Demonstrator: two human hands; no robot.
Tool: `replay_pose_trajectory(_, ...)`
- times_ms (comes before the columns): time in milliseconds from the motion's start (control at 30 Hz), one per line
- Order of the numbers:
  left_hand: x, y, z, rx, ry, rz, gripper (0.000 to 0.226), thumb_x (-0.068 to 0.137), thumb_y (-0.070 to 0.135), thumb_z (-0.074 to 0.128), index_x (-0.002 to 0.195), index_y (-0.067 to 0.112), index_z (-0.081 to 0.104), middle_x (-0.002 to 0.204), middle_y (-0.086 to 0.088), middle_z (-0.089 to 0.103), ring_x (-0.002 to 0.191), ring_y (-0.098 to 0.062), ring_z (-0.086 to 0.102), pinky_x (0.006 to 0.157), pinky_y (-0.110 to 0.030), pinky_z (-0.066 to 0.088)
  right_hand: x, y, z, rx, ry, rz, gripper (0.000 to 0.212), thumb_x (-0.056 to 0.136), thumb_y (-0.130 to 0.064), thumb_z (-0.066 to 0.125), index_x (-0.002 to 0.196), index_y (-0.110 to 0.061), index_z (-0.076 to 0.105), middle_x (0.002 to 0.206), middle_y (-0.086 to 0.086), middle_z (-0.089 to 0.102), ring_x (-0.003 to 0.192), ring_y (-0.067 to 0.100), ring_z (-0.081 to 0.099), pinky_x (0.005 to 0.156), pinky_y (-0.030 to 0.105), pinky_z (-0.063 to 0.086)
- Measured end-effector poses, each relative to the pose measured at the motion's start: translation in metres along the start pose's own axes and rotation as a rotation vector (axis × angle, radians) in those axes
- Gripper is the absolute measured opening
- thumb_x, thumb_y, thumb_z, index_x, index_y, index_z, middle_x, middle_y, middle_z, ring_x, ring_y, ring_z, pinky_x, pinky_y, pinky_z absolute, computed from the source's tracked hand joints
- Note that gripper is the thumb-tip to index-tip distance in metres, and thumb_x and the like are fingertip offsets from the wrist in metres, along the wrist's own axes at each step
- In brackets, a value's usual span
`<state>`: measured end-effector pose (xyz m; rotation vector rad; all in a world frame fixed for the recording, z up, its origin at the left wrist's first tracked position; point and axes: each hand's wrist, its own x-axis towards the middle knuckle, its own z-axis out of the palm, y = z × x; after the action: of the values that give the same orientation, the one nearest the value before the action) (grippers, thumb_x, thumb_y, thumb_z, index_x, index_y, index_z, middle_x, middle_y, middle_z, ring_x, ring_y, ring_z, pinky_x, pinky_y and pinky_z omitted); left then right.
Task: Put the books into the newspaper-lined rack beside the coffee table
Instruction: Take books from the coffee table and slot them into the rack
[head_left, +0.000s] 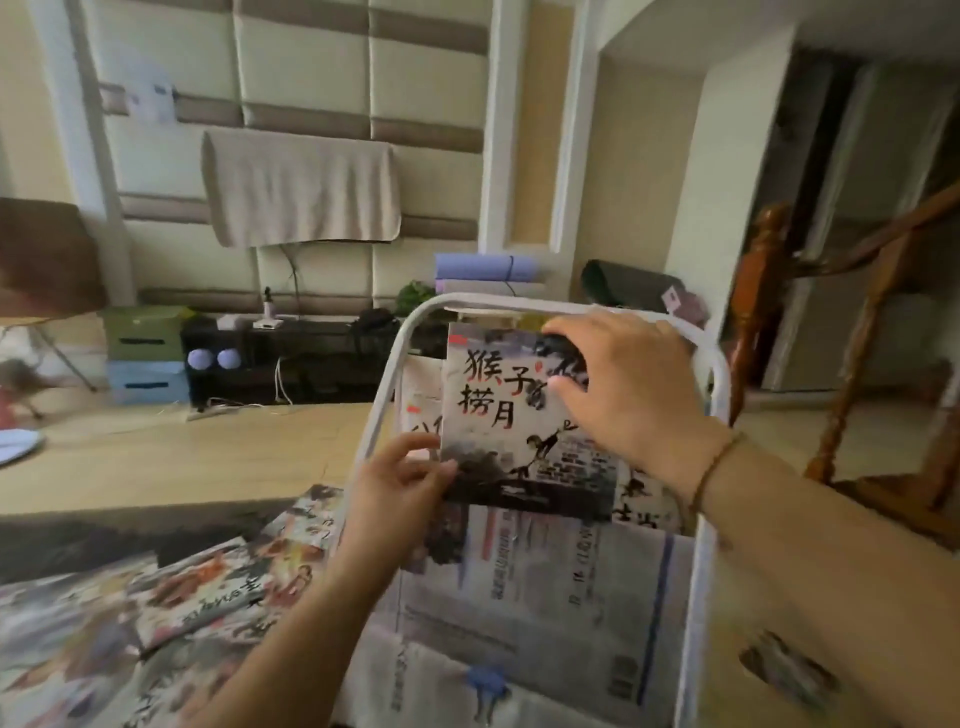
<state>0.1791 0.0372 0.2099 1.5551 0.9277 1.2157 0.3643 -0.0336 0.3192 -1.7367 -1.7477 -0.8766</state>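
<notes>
Both hands grip one book (511, 415) — left hand (400, 483) low, right hand (623, 384) high — in the rack (384, 395).

Left hand (400, 480) and right hand (623, 384) both raised, fingers curled

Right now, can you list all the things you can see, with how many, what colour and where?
Picture book with monkeys: one, grey and black, standing in the rack's top.
Rack frame: one, white, centre.
Newspaper lining: black print on white, in the rack below the book.
Books: several, colourful, lying lower left on the dark coffee table.
Towel: one, beige, hanging on the wall.
Storage boxes: two, green above blue, left on the floor.
Rolled mats: two, purple, behind the rack.
Bracelet: one, brown, right wrist.
Left hand: pinches the book's lower left corner.
Right hand: grips its top right.
</notes>
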Motion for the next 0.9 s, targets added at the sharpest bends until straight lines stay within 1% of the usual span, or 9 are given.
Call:
replay_pose_trajectory(100, 0.026, 0.009, 0.043, 0.161, -0.038, 0.123, 0.009, 0.095, 0.026, 0.060, 0.092, 0.025, 0.069, 0.084, 0.007, 0.074, 0.077, -0.003, 0.071, 0.072, -0.029, 0.060, 0.011, 0.034, -0.004, -0.120, -0.015, 0.006, 0.044, 0.087, -0.034, 0.065, 0.129, -0.029, 0.054, 0.117, -0.004, 0.064, 0.107, 0.021, 0.058, 0.098, 0.045, 0.037)
replay_pose_trajectory(200, 0.040, 0.006, 0.065, 0.298, -0.035, 0.190, 0.014, 0.094, 0.025, 0.062, 0.086, 0.024, 0.073, 0.079, 0.007, 0.073, 0.071, -0.002, 0.070, 0.065, -0.023, 0.060, 0.009, 0.052, 0.006, -0.152, -0.037, 0.048, 0.041, 0.089, -0.031, 0.062, 0.129, -0.030, 0.052, 0.119, -0.005, 0.063, 0.111, 0.022, 0.055, 0.100, 0.045, 0.031)
replay_pose_trajectory(333, 0.049, -0.019, 0.073, 0.490, -0.030, 0.143, 0.017, 0.093, 0.040, 0.060, 0.087, 0.030, 0.074, 0.074, 0.012, 0.072, 0.068, -0.005, 0.070, 0.071, -0.038, 0.061, -0.009, 0.061, 0.024, -0.165, -0.058, 0.051, 0.039, 0.091, -0.031, 0.059, 0.130, -0.031, 0.051, 0.125, -0.007, 0.062, 0.119, 0.021, 0.052, 0.102, 0.047, 0.029)
replay_pose_trajectory(400, 0.050, -0.030, 0.072, 0.640, 0.021, 0.157, 0.019, 0.085, 0.056, 0.055, 0.087, 0.045, 0.070, 0.069, 0.022, 0.069, 0.073, -0.006, 0.069, 0.082, -0.043, 0.055, -0.017, 0.061, 0.029, -0.193, -0.041, 0.041, 0.038, 0.089, -0.032, 0.062, 0.126, -0.029, 0.055, 0.120, -0.005, 0.063, 0.114, 0.023, 0.055, 0.101, 0.048, 0.033)
replay_pose_trajectory(500, 0.047, -0.036, 0.072, 0.764, 0.030, 0.171, 0.017, 0.087, 0.055, 0.056, 0.074, 0.050, 0.066, 0.062, 0.022, 0.066, 0.078, -0.010, 0.065, 0.091, -0.051, 0.048, -0.032, 0.060, 0.037, -0.250, 0.002, 0.033, 0.032, 0.085, -0.027, 0.066, 0.117, -0.024, 0.062, 0.111, -0.001, 0.064, 0.103, 0.025, 0.059, 0.096, 0.050, 0.038)
replay_pose_trajectory(600, 0.046, -0.037, 0.074, 0.815, 0.014, 0.193, 0.033, 0.091, 0.053, 0.052, 0.059, 0.047, 0.058, 0.059, 0.017, 0.065, 0.076, -0.012, 0.064, 0.093, -0.052, 0.045, -0.050, 0.058, 0.047, -0.319, 0.007, 0.021, 0.031, 0.085, -0.026, 0.068, 0.115, -0.021, 0.064, 0.111, 0.001, 0.062, 0.102, 0.028, 0.057, 0.093, 0.049, 0.039)
replay_pose_trajectory(700, 0.040, -0.032, 0.078, 0.865, 0.003, 0.205, 0.042, 0.096, 0.054, 0.044, 0.064, 0.035, 0.064, 0.057, 0.012, 0.064, 0.073, -0.008, 0.061, 0.102, -0.048, 0.031, -0.061, 0.057, 0.049, -0.357, -0.003, 0.026, 0.029, 0.085, -0.028, 0.068, 0.113, -0.018, 0.064, 0.110, 0.003, 0.061, 0.103, 0.030, 0.053, 0.095, 0.051, 0.037)
replay_pose_trajectory(833, 0.034, -0.031, 0.081, 1.001, -0.030, 0.194, 0.058, 0.098, 0.060, 0.023, 0.076, 0.032, 0.069, 0.070, 0.011, 0.064, 0.100, -0.016, 0.055, 0.107, -0.049, 0.020, -0.071, 0.056, 0.054, -0.447, -0.071, 0.045, 0.030, 0.084, -0.029, 0.070, 0.111, -0.016, 0.065, 0.106, 0.004, 0.062, 0.102, 0.030, 0.054, 0.102, 0.058, 0.030)
replay_pose_trajectory(900, 0.033, -0.030, 0.080, 1.039, -0.049, 0.183, 0.067, 0.095, 0.062, 0.013, 0.074, 0.029, 0.067, 0.076, 0.011, 0.063, 0.106, -0.018, 0.051, 0.107, -0.049, 0.019, -0.075, 0.055, 0.056, -0.474, -0.097, 0.036, 0.033, 0.085, -0.027, 0.070, 0.114, -0.014, 0.065, 0.106, 0.006, 0.063, 0.102, 0.031, 0.056, 0.107, 0.061, 0.025)
